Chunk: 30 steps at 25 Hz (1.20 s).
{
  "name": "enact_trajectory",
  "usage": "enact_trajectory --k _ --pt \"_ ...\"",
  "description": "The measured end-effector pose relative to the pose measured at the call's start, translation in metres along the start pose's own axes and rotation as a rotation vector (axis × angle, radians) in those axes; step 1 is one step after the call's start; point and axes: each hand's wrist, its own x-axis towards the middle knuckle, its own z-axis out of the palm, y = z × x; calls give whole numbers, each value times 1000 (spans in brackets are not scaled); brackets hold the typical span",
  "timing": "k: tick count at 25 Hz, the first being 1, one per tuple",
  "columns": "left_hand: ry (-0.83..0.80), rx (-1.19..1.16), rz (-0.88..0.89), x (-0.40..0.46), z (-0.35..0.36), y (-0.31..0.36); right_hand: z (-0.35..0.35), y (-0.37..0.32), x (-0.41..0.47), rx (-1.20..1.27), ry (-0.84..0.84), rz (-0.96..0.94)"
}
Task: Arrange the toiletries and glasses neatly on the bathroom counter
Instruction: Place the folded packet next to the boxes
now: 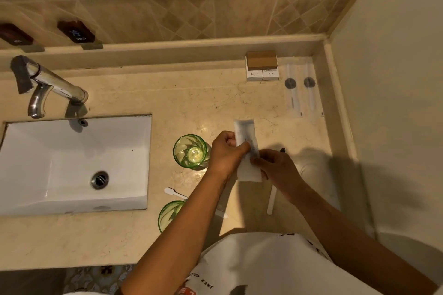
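Both the left hand [225, 151] and right hand [275, 166] pinch a thin white sachet [247, 148] just above the tabletop [143, 235] beside a green glass [190, 152]; it looks light, floppy and crinkly, best held by its edges.

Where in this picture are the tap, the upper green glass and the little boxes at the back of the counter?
tap [57, 85]: head view, on the long chrome lever.
upper green glass [178, 151]: head view, on its rim's left side.
little boxes [261, 62]: head view, on the brown top.
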Motion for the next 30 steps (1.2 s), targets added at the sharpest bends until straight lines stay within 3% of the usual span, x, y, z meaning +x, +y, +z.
enact_trajectory --k 8,13,22,25,30 --pt "-26 106 14 67 -21 46 13 -48 60 -127 86 -191" --pt "12 135 -66 110 -31 60 19 -62 96 -175 130 -144" --pt "40 243 -63 179 -37 61 44 -66 167 -121 252 -15" --pt "44 368 5 193 -37 55 47 -63 176 -203 253 -23" --pt "141 716 318 187 -33 45 39 -65 173 -514 275 -98"
